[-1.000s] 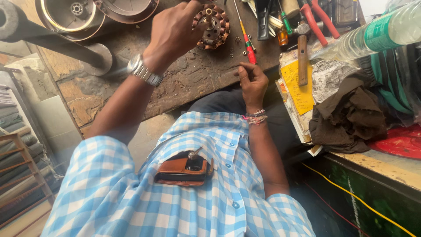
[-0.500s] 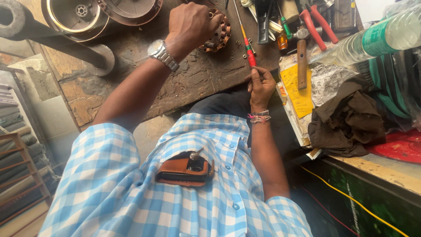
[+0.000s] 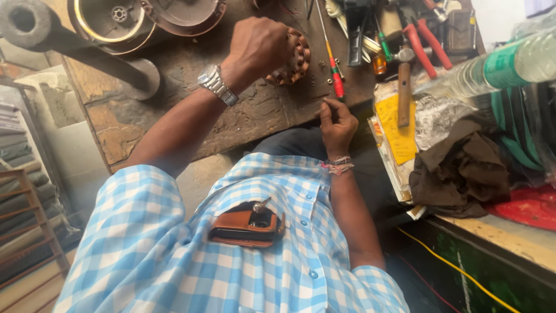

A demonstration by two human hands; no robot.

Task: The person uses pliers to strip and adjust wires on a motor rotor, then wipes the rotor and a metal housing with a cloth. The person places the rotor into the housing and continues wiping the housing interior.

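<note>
Gripping a copper-wound motor coil (image 3: 292,58) on the worn bench (image 3: 174,110), the left hand (image 3: 258,46) is closing over it, while the right hand (image 3: 337,124) is pinching something small just below a red-handled screwdriver (image 3: 334,69), whose long axis is pointing away.

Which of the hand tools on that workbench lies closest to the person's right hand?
The red-and-green-handled screwdriver, lying just above the right hand. The hammer and the red-handled pliers lie farther right, and the left hand grips a copper-wound stator.
</note>
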